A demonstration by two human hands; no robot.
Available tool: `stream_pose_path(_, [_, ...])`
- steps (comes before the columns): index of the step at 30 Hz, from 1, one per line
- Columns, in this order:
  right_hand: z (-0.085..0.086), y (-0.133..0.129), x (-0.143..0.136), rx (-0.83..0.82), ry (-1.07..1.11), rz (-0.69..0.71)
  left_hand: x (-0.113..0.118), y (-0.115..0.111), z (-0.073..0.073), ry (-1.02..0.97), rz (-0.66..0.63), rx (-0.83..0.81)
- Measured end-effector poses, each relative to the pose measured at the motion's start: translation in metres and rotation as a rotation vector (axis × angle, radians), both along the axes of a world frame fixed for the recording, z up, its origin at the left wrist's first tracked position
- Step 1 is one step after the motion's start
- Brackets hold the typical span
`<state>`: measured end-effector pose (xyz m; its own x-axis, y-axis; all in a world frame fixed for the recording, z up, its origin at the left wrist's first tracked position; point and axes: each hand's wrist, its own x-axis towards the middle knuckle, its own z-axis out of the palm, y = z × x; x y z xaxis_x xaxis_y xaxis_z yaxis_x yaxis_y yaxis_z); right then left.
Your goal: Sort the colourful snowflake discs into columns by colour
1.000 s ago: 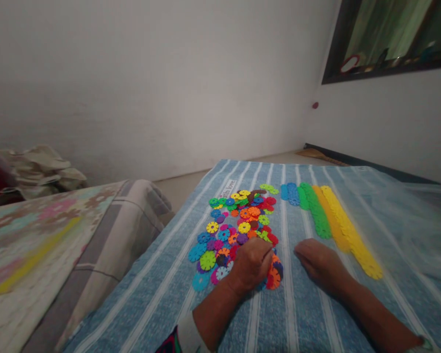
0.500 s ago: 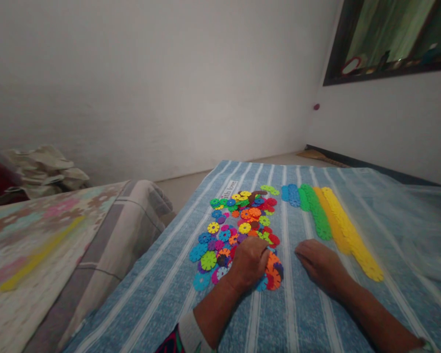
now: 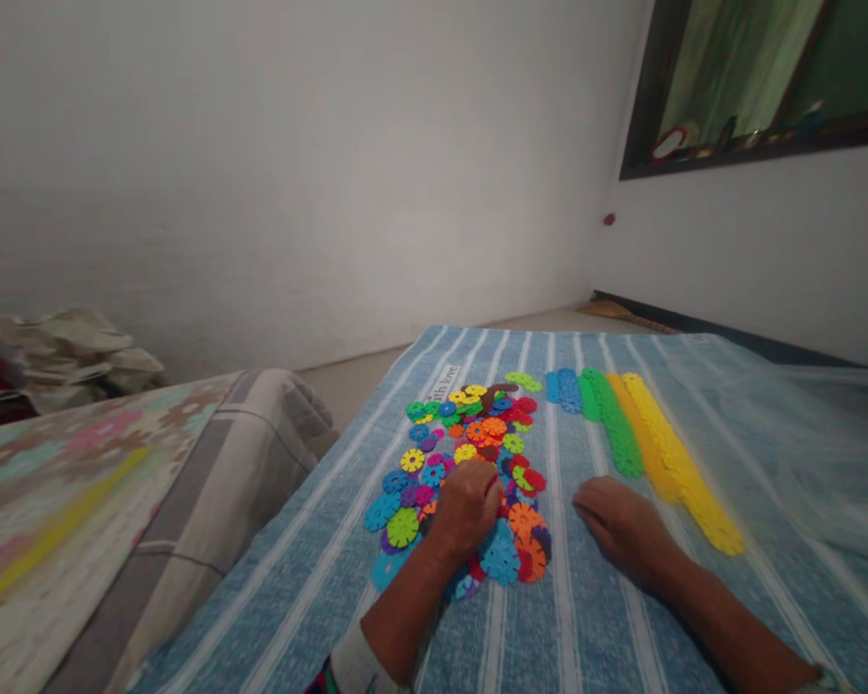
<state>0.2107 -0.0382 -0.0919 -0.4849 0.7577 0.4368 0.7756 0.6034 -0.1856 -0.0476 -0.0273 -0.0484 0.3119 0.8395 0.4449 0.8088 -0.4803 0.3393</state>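
Many coloured notched discs lie in a loose heap on the striped blue cloth, among them an orange disc (image 3: 525,520), a lime disc (image 3: 403,527) and a large blue disc (image 3: 500,552). My left hand (image 3: 469,506) is over the heap, its fingers curled; what they hold, if anything, is hidden. My right hand (image 3: 622,525) rests on the cloth to the right of the heap, fingers pressed together, with no piece visible in them. Beyond it lie overlapping rows of discs: a blue row (image 3: 568,390), a green row (image 3: 614,424), an orange row (image 3: 643,439) and a yellow row (image 3: 684,463).
Clear plastic (image 3: 825,443) lies on the cloth (image 3: 296,569) at the right. On the left stands a bed or seat with a flowered cover (image 3: 180,424) and a blurred yellow strip (image 3: 65,530). A window (image 3: 745,77) is at the upper right.
My left hand has shifted slightly left over the heap, and the large blue disc beside it now shows more fully. My right hand has hardly moved. The camera view has shifted a little.
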Motion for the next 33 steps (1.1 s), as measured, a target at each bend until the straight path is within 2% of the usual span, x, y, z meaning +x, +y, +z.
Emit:
stream_pose_path(7, [0.001, 0.0, -0.001, 0.011, -0.006, -0.018, -0.008, 0.006, 0.005, -0.029, 0.075, -0.037])
stream_pose_path(14, [-0.003, 0.001, -0.001, 0.017, -0.012, -0.013, -0.006, 0.008, 0.009, 0.059, 0.057, -0.085])
stream_pose_path(17, [-0.005, 0.001, 0.0, 0.03, -0.006, -0.01, -0.002, 0.013, 0.013, 0.111, 0.023, -0.119])
stream_pose_path(23, [-0.004, 0.001, 0.0, 0.024, -0.006, 0.002, 0.014, 0.03, 0.027, 0.251, 0.036, -0.203])
stream_pose_path(26, [-0.004, 0.001, 0.0, 0.017, -0.021, -0.005, 0.018, 0.038, 0.029, 0.299, 0.039, -0.245])
stream_pose_path(29, [-0.004, 0.002, 0.0, 0.027, -0.019, -0.016, 0.011, 0.042, 0.027, 0.362, 0.069, -0.288])
stream_pose_path(33, [-0.003, 0.002, -0.001, 0.031, -0.012, -0.001, -0.011, 0.04, 0.022, 0.381, 0.131, -0.273])
